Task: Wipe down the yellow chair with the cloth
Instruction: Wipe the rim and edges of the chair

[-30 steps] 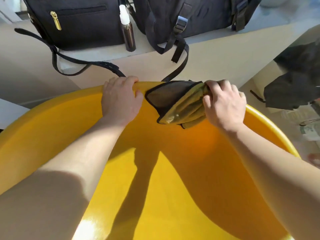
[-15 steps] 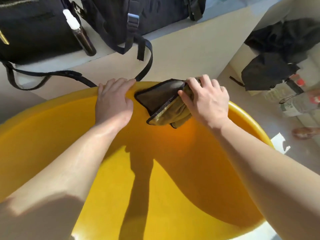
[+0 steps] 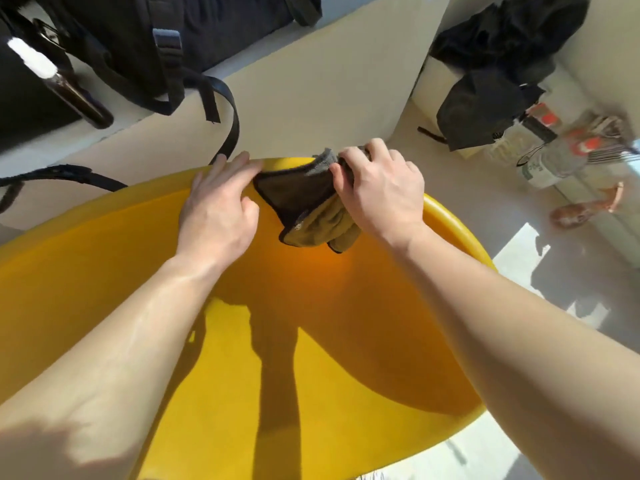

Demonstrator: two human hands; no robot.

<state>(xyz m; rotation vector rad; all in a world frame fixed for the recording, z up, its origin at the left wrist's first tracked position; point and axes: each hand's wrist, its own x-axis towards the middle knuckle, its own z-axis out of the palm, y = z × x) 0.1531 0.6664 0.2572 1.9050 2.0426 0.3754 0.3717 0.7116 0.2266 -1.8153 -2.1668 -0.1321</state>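
Gripping the cloth [image 3: 304,202] at the top rim of the yellow chair [image 3: 104,271], the right hand [image 3: 381,195] curls its fingers [image 3: 349,161] round the cloth's upper right edge. The left hand [image 3: 218,209] lies flat on the rim just beside it, fingers straight (tips by the cloth's left corner). The cloth drapes over the rim, its long axis running down the backrest and its lower end pointing toward the seat.

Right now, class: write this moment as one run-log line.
phase: rim wipe | right hand grips folded olive-and-brown cloth on round yellow plastic chair rim | left hand rests flat on rim
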